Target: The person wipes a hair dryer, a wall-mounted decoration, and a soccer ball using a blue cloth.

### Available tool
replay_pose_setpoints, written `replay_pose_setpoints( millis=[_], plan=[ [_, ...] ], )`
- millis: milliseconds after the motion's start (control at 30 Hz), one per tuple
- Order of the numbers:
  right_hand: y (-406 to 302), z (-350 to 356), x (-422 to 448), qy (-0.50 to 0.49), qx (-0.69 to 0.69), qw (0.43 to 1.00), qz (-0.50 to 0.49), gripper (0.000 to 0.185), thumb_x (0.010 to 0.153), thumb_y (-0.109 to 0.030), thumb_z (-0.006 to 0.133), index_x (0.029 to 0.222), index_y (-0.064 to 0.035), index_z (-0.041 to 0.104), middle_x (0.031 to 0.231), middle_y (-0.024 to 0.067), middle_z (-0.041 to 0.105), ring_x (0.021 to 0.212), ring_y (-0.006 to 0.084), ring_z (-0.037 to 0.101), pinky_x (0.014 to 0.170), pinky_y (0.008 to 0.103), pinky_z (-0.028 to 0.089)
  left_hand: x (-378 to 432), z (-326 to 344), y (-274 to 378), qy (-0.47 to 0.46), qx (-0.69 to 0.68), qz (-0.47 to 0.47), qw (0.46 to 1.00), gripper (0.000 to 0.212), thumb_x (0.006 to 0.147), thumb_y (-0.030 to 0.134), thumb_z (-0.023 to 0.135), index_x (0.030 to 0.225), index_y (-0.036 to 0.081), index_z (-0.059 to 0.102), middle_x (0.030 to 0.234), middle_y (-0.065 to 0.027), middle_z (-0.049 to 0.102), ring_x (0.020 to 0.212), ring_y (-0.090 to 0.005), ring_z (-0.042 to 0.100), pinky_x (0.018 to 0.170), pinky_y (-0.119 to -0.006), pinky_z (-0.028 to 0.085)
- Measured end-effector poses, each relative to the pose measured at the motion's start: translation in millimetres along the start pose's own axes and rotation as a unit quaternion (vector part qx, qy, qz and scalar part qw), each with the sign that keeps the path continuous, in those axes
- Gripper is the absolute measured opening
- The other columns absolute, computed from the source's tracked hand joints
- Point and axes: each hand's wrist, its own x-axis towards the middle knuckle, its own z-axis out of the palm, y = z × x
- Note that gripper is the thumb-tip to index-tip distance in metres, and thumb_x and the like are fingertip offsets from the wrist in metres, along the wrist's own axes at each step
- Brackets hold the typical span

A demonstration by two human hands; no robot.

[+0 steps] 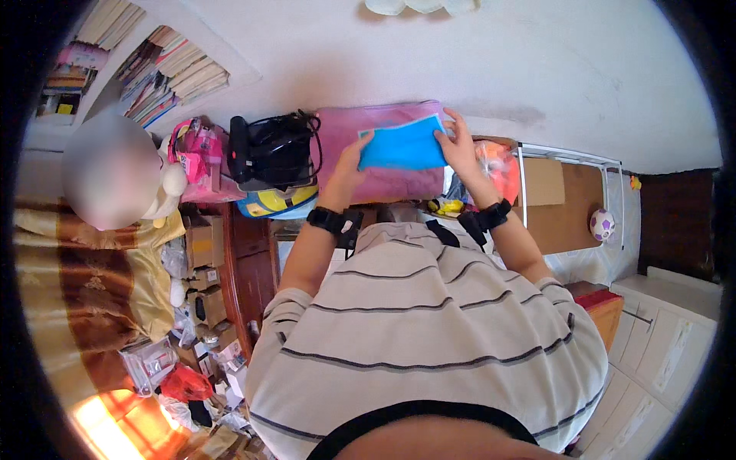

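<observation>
A bright blue, flat rectangular piece [402,144] with a pale edge, perhaps folded cloth or a sleeve, is held up between both hands. My left hand [348,167] grips its left end. At its right end, my right hand [456,144] pinches the edge between thumb and fingers. Behind and below the blue piece lies a purple-pink cloth or mat [379,187], close to the wall. Left of that is a black bundle with a cord [276,149], resting above a yellow and blue item [279,201]. Each wrist wears a black strap with a small device.
Pink bags [198,149] and a white plush toy [174,179] are at the left. Clear plastic with orange contents [497,164] lies right of my right hand, beside a white metal frame [569,150] and a ball [602,225]. Boxes and bags clutter the lower left.
</observation>
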Motion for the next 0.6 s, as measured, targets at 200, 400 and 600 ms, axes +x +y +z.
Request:
replay_pose_setpoints(
  millis=[200, 400, 600],
  plan=[
    [-18, -2, -1, -0.016, -0.044, 0.996, 0.074, 0.053, 0.076, -0.010, 0.061, 0.124, -0.0050, 0.038, 0.097, 0.0114, 0.056, 0.074, 0.0185, 0.058, 0.061, 0.0301, 0.048, 2, -8, -21, -0.075, -0.018, -0.015, 0.997, 0.032, 0.084, 0.016, 0.057, 0.112, 0.007, 0.047, 0.103, -0.0070, 0.056, 0.094, -0.0194, 0.055, 0.083, -0.035, 0.044],
    [-77, 14, -14, -0.343, 0.081, 0.935, -0.045, 0.060, 0.076, -0.014, 0.067, 0.128, -0.0064, 0.038, 0.120, 0.0098, 0.048, 0.098, 0.0196, 0.052, 0.081, 0.0314, 0.044, 0, 13, -22, -0.189, -0.070, -0.001, 0.980, 0.034, 0.089, 0.027, 0.044, 0.116, 0.006, 0.046, 0.113, -0.0096, 0.054, 0.102, -0.0222, 0.053, 0.088, -0.038, 0.043],
    [-58, 4, -8, -0.217, 0.007, 0.969, -0.115, 0.058, 0.077, -0.024, 0.066, 0.129, -0.0175, 0.042, 0.124, 0.0122, 0.041, 0.110, 0.0245, 0.043, 0.089, 0.0369, 0.039, -16, 44, -10, -0.261, -0.127, 0.023, 0.957, 0.044, 0.089, 0.035, 0.045, 0.118, 0.003, 0.044, 0.114, -0.0098, 0.054, 0.100, -0.0227, 0.055, 0.086, -0.038, 0.045]
  ],
)
